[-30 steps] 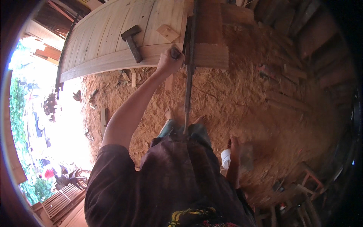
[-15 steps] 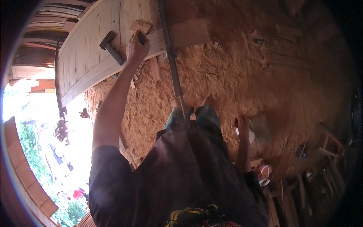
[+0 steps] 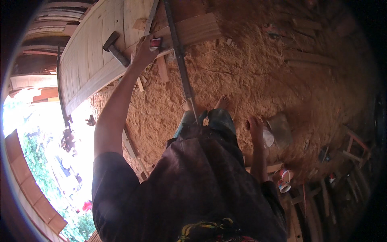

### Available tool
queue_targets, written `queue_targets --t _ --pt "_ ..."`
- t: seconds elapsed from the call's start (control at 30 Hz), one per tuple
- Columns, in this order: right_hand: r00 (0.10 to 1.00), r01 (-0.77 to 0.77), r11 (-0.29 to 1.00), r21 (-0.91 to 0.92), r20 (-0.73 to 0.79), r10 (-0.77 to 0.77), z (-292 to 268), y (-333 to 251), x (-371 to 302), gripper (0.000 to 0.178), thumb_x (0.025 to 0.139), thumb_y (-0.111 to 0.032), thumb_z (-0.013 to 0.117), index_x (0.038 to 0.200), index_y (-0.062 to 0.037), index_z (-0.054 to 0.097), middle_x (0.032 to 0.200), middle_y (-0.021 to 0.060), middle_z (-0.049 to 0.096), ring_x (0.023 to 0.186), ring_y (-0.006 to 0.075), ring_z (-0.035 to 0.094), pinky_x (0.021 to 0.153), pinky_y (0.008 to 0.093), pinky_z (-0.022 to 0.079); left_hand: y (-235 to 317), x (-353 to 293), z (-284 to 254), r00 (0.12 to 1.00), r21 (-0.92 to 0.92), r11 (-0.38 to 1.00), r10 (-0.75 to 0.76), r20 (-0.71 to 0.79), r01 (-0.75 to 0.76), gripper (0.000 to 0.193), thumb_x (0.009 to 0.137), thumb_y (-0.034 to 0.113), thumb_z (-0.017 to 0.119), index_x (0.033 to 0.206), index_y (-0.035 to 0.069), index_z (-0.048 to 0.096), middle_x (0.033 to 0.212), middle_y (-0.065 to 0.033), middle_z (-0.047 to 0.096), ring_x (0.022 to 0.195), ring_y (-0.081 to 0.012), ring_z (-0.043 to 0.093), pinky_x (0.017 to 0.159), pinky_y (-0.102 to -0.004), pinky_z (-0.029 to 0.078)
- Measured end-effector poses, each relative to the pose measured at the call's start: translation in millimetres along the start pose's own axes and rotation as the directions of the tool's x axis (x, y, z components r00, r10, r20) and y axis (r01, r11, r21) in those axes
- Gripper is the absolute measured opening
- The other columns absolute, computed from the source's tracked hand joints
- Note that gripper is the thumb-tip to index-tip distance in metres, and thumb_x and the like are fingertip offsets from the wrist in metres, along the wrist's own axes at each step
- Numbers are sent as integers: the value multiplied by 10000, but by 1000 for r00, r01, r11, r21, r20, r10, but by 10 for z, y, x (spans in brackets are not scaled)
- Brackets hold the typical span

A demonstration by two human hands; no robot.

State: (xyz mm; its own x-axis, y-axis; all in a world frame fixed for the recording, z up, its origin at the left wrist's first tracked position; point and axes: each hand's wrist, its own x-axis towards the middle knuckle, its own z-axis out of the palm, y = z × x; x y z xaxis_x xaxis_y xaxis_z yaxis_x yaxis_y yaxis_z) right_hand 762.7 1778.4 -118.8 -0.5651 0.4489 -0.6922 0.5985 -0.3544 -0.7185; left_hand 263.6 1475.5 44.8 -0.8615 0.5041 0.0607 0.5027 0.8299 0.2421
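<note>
My left hand [image 3: 143, 53] is closed around a small red and dark object [image 3: 155, 42] at the near edge of a large pale wooden panel [image 3: 90, 60]. From beside the fingers a narrow grey strip [image 3: 151, 18] runs away over the panel, passing a small flat wood piece [image 3: 140, 24]. Left of this hand lies a hammer [image 3: 117, 49], its handle close to my wrist. A long dark metal bar [image 3: 177, 48] with a thin rod crosses to the right. My right hand [image 3: 254, 124] hangs low with curled fingers; a dark spot shows there, but its contents are unclear.
A board [image 3: 197, 30] lies under the dark bar's far part. Sawdust covers the ground [image 3: 225, 76] around my bare feet. A pale container [image 3: 278, 131] stands by my right hand. Red and white cans [image 3: 285, 177] and scrap timber are at lower right; stacked boards [image 3: 52, 26] at upper left.
The grey strip now extends from my left hand across the panel, and the red side of the held object shows. My left hand has drawn slightly back; my right hand has shifted slightly left.
</note>
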Motion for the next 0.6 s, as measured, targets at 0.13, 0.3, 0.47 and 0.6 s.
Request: queue_targets --t 0.13,0.3,0.47,0.6 --pt "994 21 999 -41 108 -17 327 -456 -60 336 1022 -325 659 1123 -6 693 834 21 662 764 107 611 671 295 497 291 -682 -95 988 -104 993 31 -151 -47 548 898 335 758 1342 83 560 1239 -181 652 1190 -397 617 984 -524 487" --pt "957 62 998 5 282 -61 825 -876 -124 258 1035 -294 662 1053 -40 701 821 -5 639 721 73 577 662 253 477 649 -2028 -8 968 -413 877 -201 152 247 375 959 258 750 1271 76 646 1041 -91 724 944 -215 699 832 -388 549" --pt "868 156 988 12 475 -143 1232 -1207 -349 266 1049 -277 640 1078 -19 699 875 0 641 779 66 575 722 234 473 1255 -2808 297 794 -564 707 6 608 426 365 1026 360 649 1248 71 666 1037 -113 720 935 -240 705 854 -406 555" --pt "871 253 967 -31 443 -213 1466 -1307 -657 257 1059 -253 617 1083 -10 695 895 18 666 806 91 613 747 253 498 1355 -2770 292 756 -607 712 166 633 352 425 1018 404 628 1236 41 665 1145 -174 725 1074 -297 708 901 -438 547"
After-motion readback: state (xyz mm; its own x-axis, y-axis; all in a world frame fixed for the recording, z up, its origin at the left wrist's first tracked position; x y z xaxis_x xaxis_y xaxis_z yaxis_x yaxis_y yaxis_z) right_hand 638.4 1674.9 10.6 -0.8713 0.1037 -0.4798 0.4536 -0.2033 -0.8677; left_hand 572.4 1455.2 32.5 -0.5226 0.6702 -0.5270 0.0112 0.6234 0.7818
